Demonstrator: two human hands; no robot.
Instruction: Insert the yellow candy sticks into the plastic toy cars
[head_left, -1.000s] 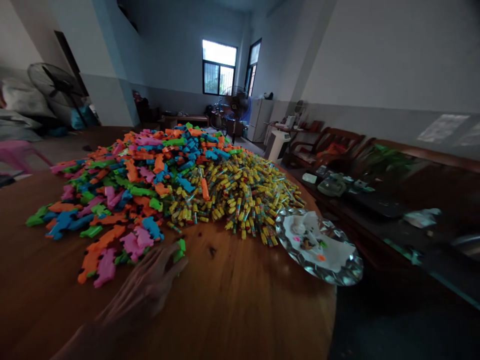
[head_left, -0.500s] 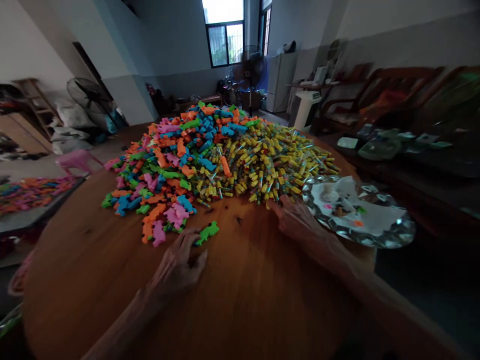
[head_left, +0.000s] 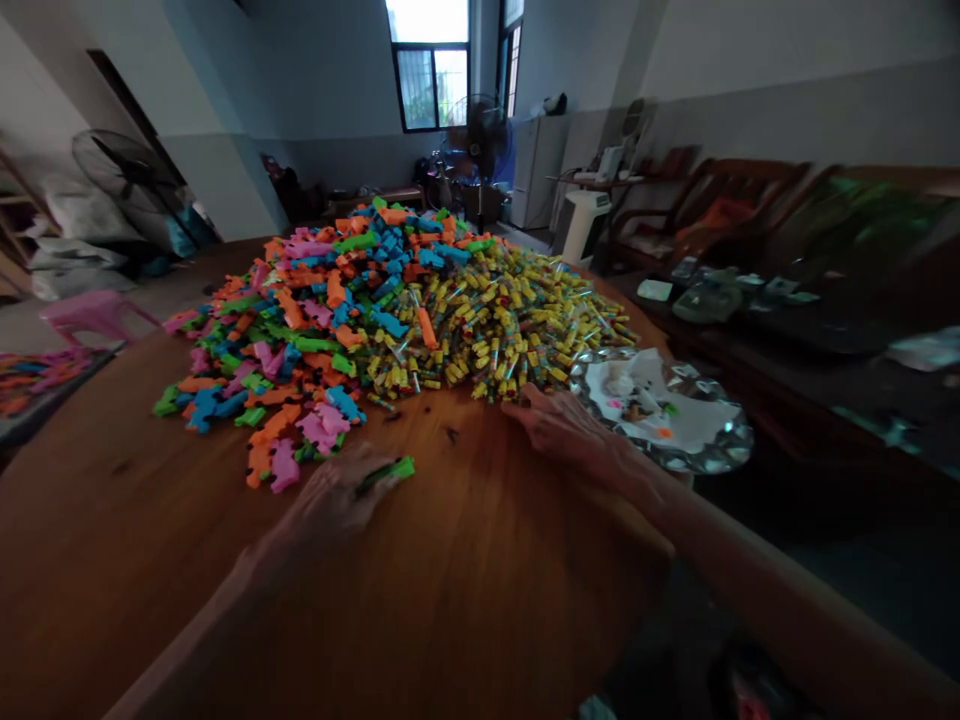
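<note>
My left hand (head_left: 341, 492) grips a green plastic toy piece (head_left: 403, 467) just above the wooden table; part of the piece is hidden by the fingers. At the near edge of a pile of small clear tubes with yellow ends (head_left: 517, 315), my right hand (head_left: 559, 425) has its fingers drawn together. Whatever lies between those fingertips is too small to make out. To the left, touching the tubes, rises a heap of orange, blue, green and pink toy pieces (head_left: 300, 320). One orange piece (head_left: 427, 328) lies on top of the tubes.
A shiny metal tray (head_left: 731, 450) with white paper and small scraps sits at the right edge of the round wooden table (head_left: 450, 590). Beyond are a pink stool (head_left: 97, 312), a standing fan (head_left: 480, 150) and a wooden armchair (head_left: 727, 200).
My left hand has closed round the green piece, which was lying flat by its fingertips, and turned it on edge. My right hand stays at the tubes. The view has swung right.
</note>
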